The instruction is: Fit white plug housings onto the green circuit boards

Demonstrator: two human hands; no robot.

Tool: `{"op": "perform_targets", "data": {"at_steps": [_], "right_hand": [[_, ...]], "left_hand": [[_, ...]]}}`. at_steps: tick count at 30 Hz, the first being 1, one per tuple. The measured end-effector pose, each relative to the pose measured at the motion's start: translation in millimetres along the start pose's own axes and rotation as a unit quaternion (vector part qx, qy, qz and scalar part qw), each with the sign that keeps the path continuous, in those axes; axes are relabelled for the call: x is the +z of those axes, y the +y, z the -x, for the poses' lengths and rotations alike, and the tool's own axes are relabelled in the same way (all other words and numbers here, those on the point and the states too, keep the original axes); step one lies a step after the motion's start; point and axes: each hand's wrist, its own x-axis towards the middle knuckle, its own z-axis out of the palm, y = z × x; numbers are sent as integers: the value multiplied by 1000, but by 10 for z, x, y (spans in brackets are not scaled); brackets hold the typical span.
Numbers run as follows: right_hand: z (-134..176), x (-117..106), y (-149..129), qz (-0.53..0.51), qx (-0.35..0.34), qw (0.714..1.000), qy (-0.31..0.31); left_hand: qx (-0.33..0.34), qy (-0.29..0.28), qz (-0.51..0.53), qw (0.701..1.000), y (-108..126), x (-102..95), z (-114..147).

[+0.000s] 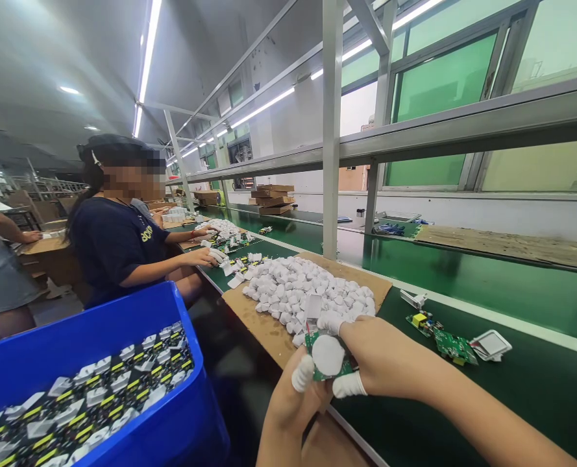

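In front of me, a green circuit board is held between both hands. A round white disc-like piece covers much of its face, and a white plastic part with a red wire stands at its far edge. My left hand closes on the board from the near left, the thumb in a white finger cot. My right hand grips it from the right, its covered fingertips at the upper and lower edges. Just beyond lies a heap of small white pieces on a cardboard sheet.
A blue bin at left holds rows of circuit boards with white parts. More board assemblies lie to the right on the green work surface. A co-worker sits at far left. A metal post rises behind the heap.
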Motion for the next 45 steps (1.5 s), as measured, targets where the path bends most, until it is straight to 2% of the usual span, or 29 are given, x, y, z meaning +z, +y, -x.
{"op": "perform_targets", "data": {"at_steps": [3, 8, 12, 17, 21, 28, 33, 37, 41, 45], "right_hand": [[-8, 13, 17, -17, 3, 1000, -8], [-12, 32, 59, -75, 17, 997, -22], [5, 16, 99, -118, 11, 993, -28], [-6, 11, 97, -83, 16, 996, -23], [-22, 41, 59, -32, 14, 999, -14], [-34, 98, 81, 2, 4, 1000, -9], [-30, 73, 79, 8, 0, 1000, 0], [-20, 36, 27, -22, -3, 1000, 15], [-10, -4, -34, -68, -19, 997, 31], [22, -38, -67, -87, -28, 995, 44]], "left_hand": [[-5, 30, 57, 998, -3, 40, -2], [10, 63, -9, 998, 3, 163, 5], [6, 96, 21, 995, -15, 193, -7], [24, 168, 86, 982, -91, 229, -73], [66, 228, 53, 970, -170, 289, -137], [89, 213, -81, 970, -281, 257, -202], [118, 189, -50, 974, -265, 285, -204], [127, 214, -37, 968, -221, 330, -175], [164, 244, -19, 956, -212, 377, -136], [184, 249, -8, 951, -197, 445, -110]]}}
